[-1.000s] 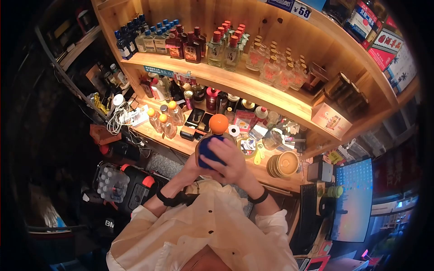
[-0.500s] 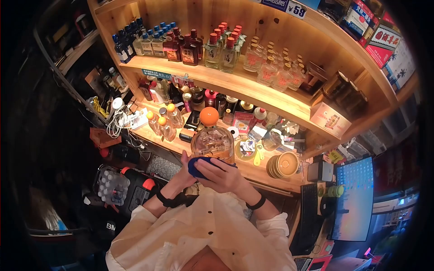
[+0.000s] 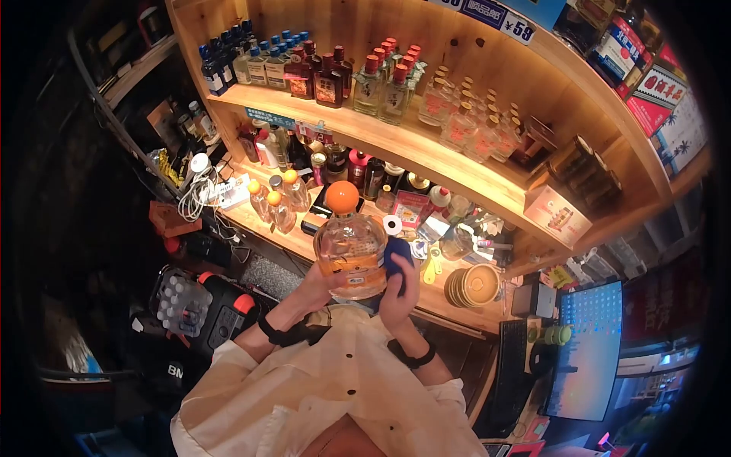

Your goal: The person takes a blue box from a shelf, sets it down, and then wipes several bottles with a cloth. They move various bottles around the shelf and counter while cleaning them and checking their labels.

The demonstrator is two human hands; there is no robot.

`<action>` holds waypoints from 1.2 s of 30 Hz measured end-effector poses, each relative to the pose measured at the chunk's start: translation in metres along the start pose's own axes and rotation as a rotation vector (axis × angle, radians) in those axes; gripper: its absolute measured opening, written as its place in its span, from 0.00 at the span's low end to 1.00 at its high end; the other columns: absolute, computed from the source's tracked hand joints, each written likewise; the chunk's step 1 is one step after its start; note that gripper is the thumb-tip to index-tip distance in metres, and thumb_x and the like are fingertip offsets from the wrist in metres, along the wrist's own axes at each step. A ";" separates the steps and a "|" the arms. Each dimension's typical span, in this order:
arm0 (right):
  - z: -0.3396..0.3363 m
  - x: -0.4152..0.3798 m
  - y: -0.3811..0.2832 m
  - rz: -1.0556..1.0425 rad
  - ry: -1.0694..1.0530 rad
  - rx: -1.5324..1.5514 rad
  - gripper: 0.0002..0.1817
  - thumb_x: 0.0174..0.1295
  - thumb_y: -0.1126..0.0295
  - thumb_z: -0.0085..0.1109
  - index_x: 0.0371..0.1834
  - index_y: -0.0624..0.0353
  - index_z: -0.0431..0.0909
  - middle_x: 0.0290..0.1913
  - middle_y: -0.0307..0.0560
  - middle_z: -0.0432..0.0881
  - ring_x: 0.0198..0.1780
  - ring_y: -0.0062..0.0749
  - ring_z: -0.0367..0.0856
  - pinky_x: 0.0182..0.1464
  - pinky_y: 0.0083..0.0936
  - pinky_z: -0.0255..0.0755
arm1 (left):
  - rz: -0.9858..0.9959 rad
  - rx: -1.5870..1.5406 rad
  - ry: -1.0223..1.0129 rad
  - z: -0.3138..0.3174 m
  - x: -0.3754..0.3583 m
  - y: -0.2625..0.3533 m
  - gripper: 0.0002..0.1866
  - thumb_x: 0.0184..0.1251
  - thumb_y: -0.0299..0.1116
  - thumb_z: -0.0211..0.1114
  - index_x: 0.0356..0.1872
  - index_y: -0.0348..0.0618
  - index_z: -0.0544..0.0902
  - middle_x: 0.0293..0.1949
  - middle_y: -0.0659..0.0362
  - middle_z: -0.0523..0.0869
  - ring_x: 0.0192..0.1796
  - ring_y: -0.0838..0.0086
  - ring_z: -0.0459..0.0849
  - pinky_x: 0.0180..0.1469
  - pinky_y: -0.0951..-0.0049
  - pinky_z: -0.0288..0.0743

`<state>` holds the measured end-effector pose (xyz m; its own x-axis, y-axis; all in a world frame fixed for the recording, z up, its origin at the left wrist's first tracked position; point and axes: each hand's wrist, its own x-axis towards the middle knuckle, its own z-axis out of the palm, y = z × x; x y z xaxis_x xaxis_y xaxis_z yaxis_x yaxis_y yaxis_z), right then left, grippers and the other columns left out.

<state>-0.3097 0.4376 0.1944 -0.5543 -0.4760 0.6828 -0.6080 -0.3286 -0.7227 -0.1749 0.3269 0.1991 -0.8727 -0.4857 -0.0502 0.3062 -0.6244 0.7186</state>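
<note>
A big clear bottle point(image 3: 350, 242) with a round orange cap and an orange label stands upright before my chest. My left hand point(image 3: 314, 288) is wrapped round its lower left side. Against the bottle's right side, my right hand point(image 3: 399, 295) presses a folded dark blue cloth point(image 3: 398, 257), with the fingers partly behind it. Just beyond, on the wooden counter point(image 3: 285, 238), stand smaller clear bottles point(image 3: 280, 215) with orange and dark caps.
A wooden shelf point(image 3: 320, 116) full of small bottles runs above the counter. Stacked wooden bowls point(image 3: 481, 285) and a yellow-green scoop-like item point(image 3: 432, 265) lie to the right, near a monitor point(image 3: 585, 354). A tangle of white cable point(image 3: 199, 199) hangs at left.
The blue cloth has moved from the bottle's lower front to its right side with my right hand. The orange label now shows, and the bottle sits slightly further left.
</note>
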 end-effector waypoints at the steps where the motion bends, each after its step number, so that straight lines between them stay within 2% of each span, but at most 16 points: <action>1: -0.003 0.005 0.006 0.151 -0.003 0.012 0.15 0.75 0.67 0.46 0.55 0.65 0.76 0.55 0.57 0.77 0.57 0.43 0.75 0.63 0.34 0.66 | -0.007 -0.001 -0.003 -0.004 0.000 -0.003 0.51 0.50 0.45 0.82 0.72 0.42 0.59 0.67 0.53 0.71 0.68 0.62 0.73 0.69 0.56 0.71; 2: -0.005 0.009 0.014 0.304 -0.003 0.023 0.15 0.76 0.67 0.46 0.56 0.65 0.76 0.55 0.54 0.78 0.57 0.39 0.76 0.63 0.33 0.66 | 0.002 -0.022 0.024 -0.013 -0.001 -0.007 0.52 0.50 0.44 0.82 0.72 0.43 0.58 0.67 0.54 0.71 0.68 0.61 0.72 0.70 0.56 0.70; 4: -0.009 0.002 0.046 0.347 0.051 0.009 0.14 0.75 0.69 0.47 0.55 0.65 0.76 0.50 0.51 0.78 0.52 0.37 0.76 0.59 0.29 0.67 | 0.000 -0.045 0.043 -0.026 -0.007 -0.007 0.53 0.49 0.43 0.82 0.72 0.43 0.58 0.67 0.54 0.71 0.69 0.61 0.72 0.70 0.56 0.70; 6: -0.018 -0.021 0.106 0.491 -0.177 -0.055 0.14 0.75 0.68 0.47 0.54 0.65 0.77 0.48 0.53 0.78 0.53 0.40 0.76 0.58 0.30 0.68 | 0.025 0.005 0.151 -0.039 -0.016 -0.002 0.54 0.48 0.42 0.83 0.73 0.44 0.57 0.68 0.55 0.71 0.69 0.61 0.71 0.70 0.56 0.70; 7: -0.024 -0.035 0.127 0.458 -0.263 -0.160 0.13 0.72 0.69 0.51 0.53 0.65 0.75 0.49 0.58 0.77 0.52 0.48 0.76 0.57 0.34 0.69 | 0.062 -0.002 0.140 -0.046 -0.020 0.001 0.47 0.52 0.32 0.79 0.71 0.41 0.59 0.65 0.53 0.73 0.66 0.63 0.75 0.69 0.59 0.71; 11: -0.021 -0.088 0.201 0.436 -0.395 -0.346 0.16 0.65 0.69 0.60 0.52 0.63 0.71 0.50 0.63 0.73 0.53 0.59 0.73 0.56 0.44 0.68 | 0.045 0.085 0.193 -0.072 -0.038 0.007 0.48 0.50 0.31 0.80 0.71 0.40 0.60 0.64 0.54 0.75 0.65 0.64 0.76 0.68 0.60 0.72; 16: 0.009 -0.089 0.216 0.465 -0.408 -0.397 0.19 0.63 0.69 0.62 0.54 0.64 0.72 0.57 0.65 0.70 0.57 0.60 0.70 0.60 0.45 0.66 | 0.027 0.092 0.233 -0.067 -0.056 -0.001 0.46 0.51 0.29 0.79 0.70 0.39 0.62 0.63 0.55 0.76 0.65 0.67 0.77 0.68 0.62 0.72; 18: 0.014 -0.088 0.218 0.230 -0.486 -0.577 0.23 0.62 0.67 0.63 0.58 0.64 0.72 0.58 0.66 0.70 0.60 0.61 0.69 0.63 0.46 0.65 | 0.024 0.092 0.228 -0.063 -0.057 -0.005 0.45 0.51 0.28 0.78 0.70 0.39 0.62 0.63 0.55 0.76 0.64 0.68 0.77 0.68 0.63 0.72; 22: 0.003 -0.076 0.198 0.224 -0.544 -0.576 0.24 0.63 0.66 0.61 0.58 0.67 0.73 0.62 0.68 0.68 0.64 0.63 0.67 0.67 0.47 0.63 | 0.031 0.106 0.206 -0.063 -0.052 -0.006 0.41 0.54 0.24 0.76 0.69 0.39 0.65 0.63 0.55 0.77 0.63 0.70 0.78 0.68 0.66 0.73; 23: 0.001 -0.065 0.186 0.232 -0.510 -0.544 0.21 0.66 0.67 0.59 0.60 0.65 0.73 0.52 0.59 0.76 0.53 0.48 0.77 0.57 0.39 0.72 | 0.049 0.162 0.237 -0.062 -0.049 -0.006 0.41 0.54 0.24 0.76 0.70 0.39 0.65 0.63 0.55 0.77 0.64 0.71 0.77 0.67 0.66 0.73; 24: 0.000 -0.048 0.164 0.223 -0.524 -0.539 0.21 0.66 0.67 0.59 0.60 0.65 0.73 0.52 0.59 0.76 0.53 0.48 0.77 0.57 0.39 0.72 | 0.064 0.219 0.265 -0.061 -0.044 -0.005 0.41 0.54 0.24 0.76 0.70 0.38 0.64 0.63 0.56 0.77 0.64 0.72 0.77 0.67 0.67 0.73; 26: -0.002 -0.003 0.109 0.601 -0.526 -0.151 0.19 0.71 0.68 0.56 0.62 0.63 0.73 0.38 0.45 0.78 0.36 0.29 0.78 0.41 0.26 0.74 | 0.067 0.305 0.264 -0.058 -0.032 0.001 0.42 0.54 0.25 0.77 0.70 0.38 0.65 0.63 0.57 0.77 0.64 0.73 0.77 0.67 0.68 0.72; 27: 0.000 0.019 0.079 0.559 -0.486 0.040 0.18 0.73 0.68 0.53 0.63 0.62 0.72 0.30 0.36 0.75 0.28 0.17 0.72 0.31 0.19 0.68 | 0.061 0.402 0.250 -0.056 -0.026 0.004 0.42 0.54 0.26 0.77 0.70 0.38 0.65 0.63 0.58 0.77 0.64 0.74 0.76 0.67 0.69 0.72; 31: 0.011 0.088 0.000 0.546 -0.510 0.199 0.19 0.71 0.65 0.57 0.61 0.61 0.74 0.29 0.42 0.78 0.27 0.23 0.74 0.31 0.22 0.70 | 0.033 0.487 0.072 -0.058 -0.002 -0.002 0.47 0.50 0.26 0.80 0.72 0.37 0.63 0.63 0.58 0.76 0.64 0.75 0.76 0.68 0.69 0.70; 33: 0.018 0.107 -0.011 0.253 -0.790 -0.241 0.18 0.66 0.60 0.64 0.53 0.60 0.77 0.26 0.47 0.80 0.25 0.31 0.78 0.30 0.25 0.72 | 0.030 0.565 0.008 -0.066 0.002 -0.011 0.47 0.50 0.26 0.80 0.72 0.37 0.64 0.63 0.57 0.76 0.63 0.75 0.75 0.67 0.70 0.70; 36: 0.019 0.096 0.009 0.250 -0.859 -0.228 0.19 0.60 0.56 0.69 0.43 0.58 0.77 0.24 0.52 0.81 0.25 0.39 0.82 0.30 0.29 0.74 | -0.030 0.568 -0.086 -0.066 0.005 0.001 0.45 0.50 0.27 0.80 0.71 0.37 0.66 0.62 0.58 0.77 0.62 0.78 0.74 0.65 0.73 0.70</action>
<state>-0.3577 0.3733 0.2516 -0.1279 -0.9833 0.1293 -0.6751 -0.0092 -0.7376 -0.1533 0.2835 0.1539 -0.9131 -0.4062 -0.0366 0.0494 -0.1994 0.9787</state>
